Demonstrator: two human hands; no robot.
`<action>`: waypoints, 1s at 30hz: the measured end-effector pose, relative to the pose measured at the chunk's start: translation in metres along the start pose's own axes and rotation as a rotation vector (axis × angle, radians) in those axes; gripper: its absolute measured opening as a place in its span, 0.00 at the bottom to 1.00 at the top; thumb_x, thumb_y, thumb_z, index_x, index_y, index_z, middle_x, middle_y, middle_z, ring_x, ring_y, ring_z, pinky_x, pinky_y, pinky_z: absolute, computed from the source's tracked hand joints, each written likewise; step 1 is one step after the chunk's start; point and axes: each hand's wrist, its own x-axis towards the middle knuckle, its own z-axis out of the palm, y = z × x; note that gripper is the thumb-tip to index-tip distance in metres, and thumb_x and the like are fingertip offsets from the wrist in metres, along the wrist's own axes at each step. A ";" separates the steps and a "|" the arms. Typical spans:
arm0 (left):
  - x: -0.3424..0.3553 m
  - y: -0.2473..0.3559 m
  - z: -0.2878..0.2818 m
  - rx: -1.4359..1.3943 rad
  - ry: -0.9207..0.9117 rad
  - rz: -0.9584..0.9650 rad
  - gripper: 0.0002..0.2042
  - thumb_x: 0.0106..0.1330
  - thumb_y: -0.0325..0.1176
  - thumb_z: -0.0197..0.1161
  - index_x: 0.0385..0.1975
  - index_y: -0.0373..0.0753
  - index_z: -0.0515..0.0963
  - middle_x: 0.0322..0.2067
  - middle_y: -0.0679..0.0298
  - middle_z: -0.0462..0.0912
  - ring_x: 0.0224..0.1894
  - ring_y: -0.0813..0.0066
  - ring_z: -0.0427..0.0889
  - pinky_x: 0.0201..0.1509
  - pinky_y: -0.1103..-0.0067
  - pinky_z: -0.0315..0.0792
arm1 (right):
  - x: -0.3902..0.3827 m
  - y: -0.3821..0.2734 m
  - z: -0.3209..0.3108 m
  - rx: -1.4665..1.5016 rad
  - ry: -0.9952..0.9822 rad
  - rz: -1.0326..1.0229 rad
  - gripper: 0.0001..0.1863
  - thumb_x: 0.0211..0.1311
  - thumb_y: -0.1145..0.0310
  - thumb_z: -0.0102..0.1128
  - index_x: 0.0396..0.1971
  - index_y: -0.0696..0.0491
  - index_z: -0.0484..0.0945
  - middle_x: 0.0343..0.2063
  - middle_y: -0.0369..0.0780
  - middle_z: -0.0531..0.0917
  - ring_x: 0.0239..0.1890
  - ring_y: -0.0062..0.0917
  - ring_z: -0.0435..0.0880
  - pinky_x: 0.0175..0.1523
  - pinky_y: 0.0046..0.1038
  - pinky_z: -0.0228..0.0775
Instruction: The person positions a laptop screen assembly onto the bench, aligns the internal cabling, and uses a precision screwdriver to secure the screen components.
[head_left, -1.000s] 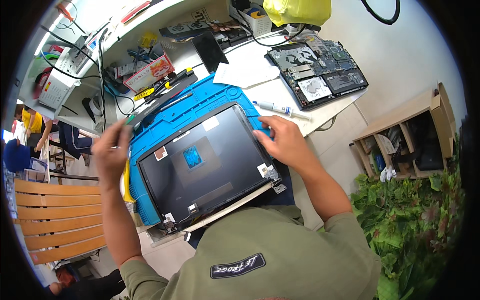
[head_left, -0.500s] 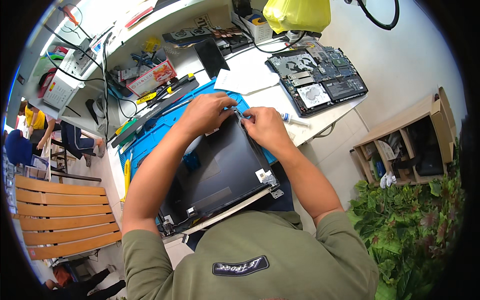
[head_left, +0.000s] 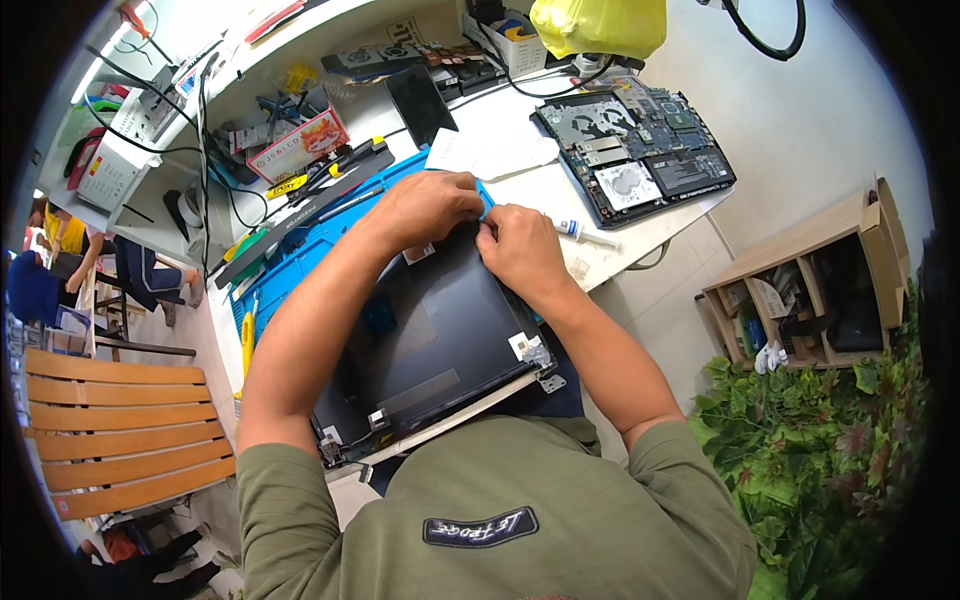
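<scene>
Both hands working in close: L hand [head_left: 428,208] & R hand [head_left: 527,252], fingers curled tight by dark laptop lid's [head_left: 440,330] far R corner; can't tell what's pinched. Lid lies on blue mat [head_left: 300,262], white tabletop [head_left: 660,222]. Opened laptop base [head_left: 640,150] beyond, slatted bench [head_left: 120,371] L, wooden shelf unit [head_left: 790,238] & plants [head_left: 830,470] R.

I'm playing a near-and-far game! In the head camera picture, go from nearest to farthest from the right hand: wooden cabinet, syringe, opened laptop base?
From the right hand:
1. Syringe, just to its right on the table.
2. Opened laptop base, farther up and right.
3. Wooden cabinet, far right, beyond the table.
</scene>
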 end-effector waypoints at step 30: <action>-0.010 -0.023 0.017 -0.116 0.120 0.123 0.06 0.74 0.32 0.67 0.46 0.44 0.87 0.41 0.59 0.85 0.46 0.51 0.87 0.49 0.62 0.81 | 0.017 0.002 -0.005 -0.078 -0.165 0.049 0.11 0.66 0.70 0.67 0.33 0.64 0.88 0.34 0.61 0.89 0.43 0.59 0.90 0.54 0.53 0.83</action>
